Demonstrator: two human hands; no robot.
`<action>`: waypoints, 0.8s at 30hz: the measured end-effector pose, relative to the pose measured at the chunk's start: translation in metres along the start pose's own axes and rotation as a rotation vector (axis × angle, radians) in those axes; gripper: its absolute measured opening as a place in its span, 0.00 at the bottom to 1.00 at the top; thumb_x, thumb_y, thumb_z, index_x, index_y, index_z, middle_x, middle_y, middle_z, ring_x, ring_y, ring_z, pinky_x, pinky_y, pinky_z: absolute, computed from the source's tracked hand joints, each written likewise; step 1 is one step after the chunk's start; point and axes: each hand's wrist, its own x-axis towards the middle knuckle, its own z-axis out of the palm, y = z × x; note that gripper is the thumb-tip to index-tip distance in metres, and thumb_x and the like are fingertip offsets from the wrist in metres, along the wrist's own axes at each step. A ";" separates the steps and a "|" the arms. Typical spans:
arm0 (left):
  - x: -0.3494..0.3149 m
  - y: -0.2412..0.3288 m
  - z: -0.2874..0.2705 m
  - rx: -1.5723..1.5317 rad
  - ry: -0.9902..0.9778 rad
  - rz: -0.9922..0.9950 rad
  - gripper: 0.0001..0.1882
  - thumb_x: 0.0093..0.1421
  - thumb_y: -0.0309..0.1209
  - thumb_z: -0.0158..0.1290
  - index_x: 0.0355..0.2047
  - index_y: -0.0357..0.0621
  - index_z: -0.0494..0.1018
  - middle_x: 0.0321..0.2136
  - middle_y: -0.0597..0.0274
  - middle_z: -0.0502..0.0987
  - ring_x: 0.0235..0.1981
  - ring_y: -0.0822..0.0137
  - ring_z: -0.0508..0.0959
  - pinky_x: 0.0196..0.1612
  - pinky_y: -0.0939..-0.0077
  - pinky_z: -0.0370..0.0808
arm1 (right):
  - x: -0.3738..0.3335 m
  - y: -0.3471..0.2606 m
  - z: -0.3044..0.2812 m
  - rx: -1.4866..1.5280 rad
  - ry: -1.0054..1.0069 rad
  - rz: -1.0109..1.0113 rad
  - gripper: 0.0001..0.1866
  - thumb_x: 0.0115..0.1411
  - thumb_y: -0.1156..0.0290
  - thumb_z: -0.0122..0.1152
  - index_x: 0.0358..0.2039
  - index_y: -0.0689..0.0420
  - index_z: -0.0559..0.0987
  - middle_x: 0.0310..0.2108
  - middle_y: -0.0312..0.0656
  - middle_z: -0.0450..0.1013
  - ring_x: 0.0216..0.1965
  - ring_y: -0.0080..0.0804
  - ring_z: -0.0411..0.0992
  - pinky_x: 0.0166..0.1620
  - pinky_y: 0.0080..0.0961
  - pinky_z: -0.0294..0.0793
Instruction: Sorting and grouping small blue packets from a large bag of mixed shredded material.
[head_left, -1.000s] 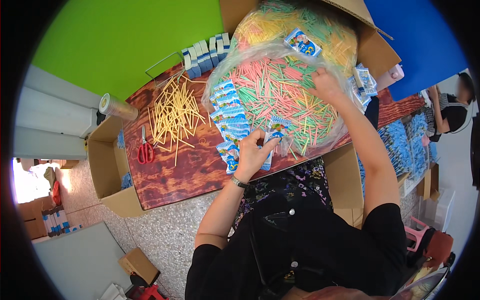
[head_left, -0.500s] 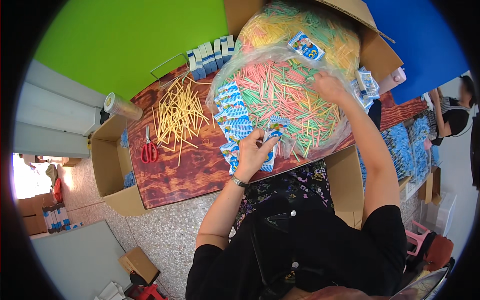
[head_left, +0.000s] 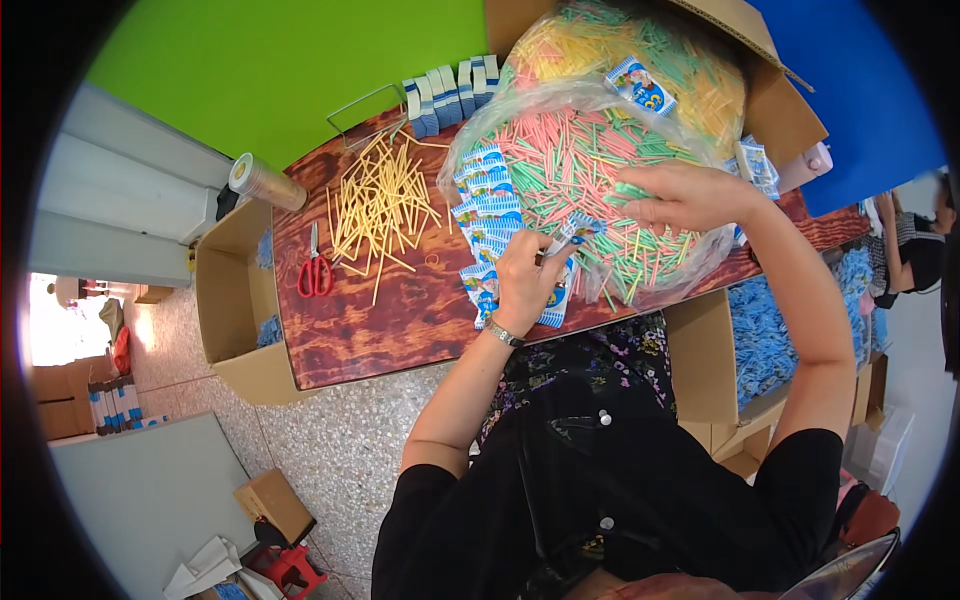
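My left hand (head_left: 525, 278) is closed on a small blue-and-white packet (head_left: 577, 230), pinched upright between thumb and fingers. To its right, my right hand (head_left: 695, 197) holds a small bunch of short pastel sticks (head_left: 628, 190), mostly green, at its fingertips. Both hands are over the near part of a clear plastic bag (head_left: 735, 255) filled with a heap of pink, green and yellow sticks (head_left: 545, 150). A column of overlapping blue-and-white packets (head_left: 488, 208) lies along the bag's left side, partly under my left hand. Another packet (head_left: 640, 87) rests on the heap farther back.
Long pale-yellow sticks (head_left: 385, 205) lie loose on the red-brown table (head_left: 370, 340), beside red-handled scissors (head_left: 315, 270). Stacked packet bundles (head_left: 450, 95) stand at the back. Cardboard boxes (head_left: 235, 360) flank the table. Another person (head_left: 915, 240) is at far right.
My right hand has risen from the heap and come nearer my left hand, now with sticks in its fingers. The packet in my left hand has tilted. The whole view has shifted slightly.
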 end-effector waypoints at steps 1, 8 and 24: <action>0.000 -0.001 -0.001 0.004 0.004 0.000 0.17 0.47 0.26 0.69 0.24 0.40 0.67 0.19 0.60 0.68 0.17 0.67 0.70 0.20 0.74 0.65 | 0.003 -0.006 0.000 -0.143 -0.011 -0.024 0.14 0.66 0.61 0.52 0.41 0.61 0.70 0.25 0.46 0.73 0.26 0.39 0.74 0.31 0.35 0.72; -0.001 0.001 -0.005 0.015 0.000 -0.033 0.15 0.46 0.24 0.68 0.27 0.38 0.70 0.22 0.57 0.70 0.21 0.62 0.72 0.22 0.70 0.69 | 0.016 -0.020 0.007 -0.575 0.006 -0.179 0.13 0.62 0.64 0.57 0.37 0.61 0.69 0.28 0.52 0.71 0.35 0.56 0.71 0.36 0.49 0.68; 0.005 0.008 -0.008 0.055 0.061 0.060 0.14 0.48 0.24 0.68 0.29 0.38 0.72 0.24 0.59 0.74 0.21 0.67 0.75 0.23 0.75 0.71 | 0.041 -0.056 0.010 -0.962 -0.158 0.068 0.08 0.55 0.75 0.53 0.30 0.63 0.80 0.30 0.51 0.77 0.34 0.48 0.78 0.36 0.41 0.77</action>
